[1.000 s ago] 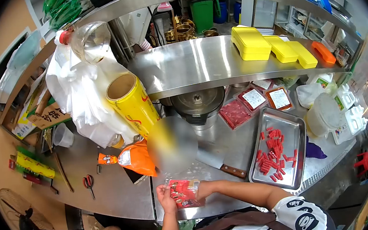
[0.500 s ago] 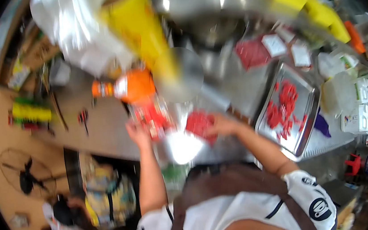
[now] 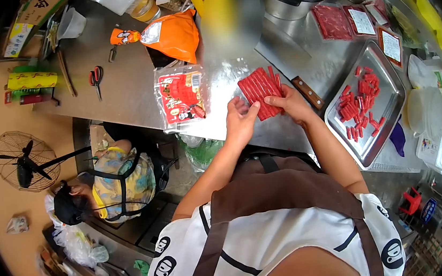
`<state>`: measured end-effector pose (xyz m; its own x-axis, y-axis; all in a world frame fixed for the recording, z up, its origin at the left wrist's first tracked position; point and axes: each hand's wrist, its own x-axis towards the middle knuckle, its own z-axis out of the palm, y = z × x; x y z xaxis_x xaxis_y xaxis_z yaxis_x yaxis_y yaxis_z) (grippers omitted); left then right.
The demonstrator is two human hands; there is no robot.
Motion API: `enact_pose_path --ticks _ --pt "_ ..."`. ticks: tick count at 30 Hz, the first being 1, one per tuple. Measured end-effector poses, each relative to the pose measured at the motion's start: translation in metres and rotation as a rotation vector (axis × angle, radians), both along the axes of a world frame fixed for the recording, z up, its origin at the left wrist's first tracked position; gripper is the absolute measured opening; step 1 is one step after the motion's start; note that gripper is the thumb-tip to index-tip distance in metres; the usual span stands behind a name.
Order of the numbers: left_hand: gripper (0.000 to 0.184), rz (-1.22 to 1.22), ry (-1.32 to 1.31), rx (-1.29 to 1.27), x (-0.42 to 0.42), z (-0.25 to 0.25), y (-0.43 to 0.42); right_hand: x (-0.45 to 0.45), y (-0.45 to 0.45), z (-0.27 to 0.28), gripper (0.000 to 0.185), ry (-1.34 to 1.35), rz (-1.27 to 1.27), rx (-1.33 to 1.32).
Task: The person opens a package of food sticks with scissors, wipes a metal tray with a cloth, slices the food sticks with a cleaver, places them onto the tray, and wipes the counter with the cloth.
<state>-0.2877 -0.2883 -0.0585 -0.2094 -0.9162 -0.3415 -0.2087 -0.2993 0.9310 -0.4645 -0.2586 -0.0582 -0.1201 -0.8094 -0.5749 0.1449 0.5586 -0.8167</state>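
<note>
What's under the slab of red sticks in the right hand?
Steel table shows around the slab of red sticks. Directly beneath is covered. The right hand shows its thumb on top, fingers hidden; table contact unclear.

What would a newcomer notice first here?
Probably the row of red sticks in the person's right hand, with the left hand close beside it. Next, the metal tray of short red pieces on the right, near a knife. Then the bright orange bag towards the upper left.
</note>
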Motion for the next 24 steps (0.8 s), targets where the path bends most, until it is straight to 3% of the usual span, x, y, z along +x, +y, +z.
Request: enact_pose_path --ticks 2,5,7,9,11,12,15,17,20,24 --pt "0.051 0.060 0.338 0.346 -0.010 -0.011 -0.009 0.002 0.001 -0.001 0.044 -0.021 0.001 0.013" --pt "0.048 -0.077 0.446 0.508 -0.001 -0.007 -0.030 0.012 0.005 -0.001 0.043 -0.092 -0.050 -0.019" --pt "0.051 -0.178 -0.038 -0.101 0.025 0.008 -0.025 0.016 0.004 -0.004 0.046 -0.044 -0.130 -0.040" --pt "0.068 -0.167 -0.614 -0.911 0.078 0.037 -0.021 0.010 0.007 -0.015 0.043 -0.021 -0.133 -0.047" --pt "0.086 0.132 -0.827 -0.883 0.111 0.042 -0.028 0.008 0.008 -0.018 0.044 0.009 -0.164 -0.028" --pt "0.095 0.140 -1.083 -0.667 0.127 0.031 -0.030 0.011 0.006 -0.019 0.044 0.002 -0.138 -0.028" --pt "0.091 0.024 -0.991 -0.479 0.155 -0.010 -0.040 0.016 0.001 -0.022 0.043 0.057 -0.236 -0.115" --pt "0.067 0.152 -1.015 -0.716 0.164 -0.038 -0.051 0.010 -0.003 -0.031 0.043 0.200 -0.168 -0.112" --pt "0.049 0.195 -0.861 -0.676 0.179 -0.027 -0.046 0.009 -0.007 -0.019 0.045 0.288 -0.035 -0.060" --pt "0.046 0.313 -0.688 -0.708 0.217 -0.053 0.017 0.007 -0.009 -0.016 0.043 0.355 0.029 -0.028"
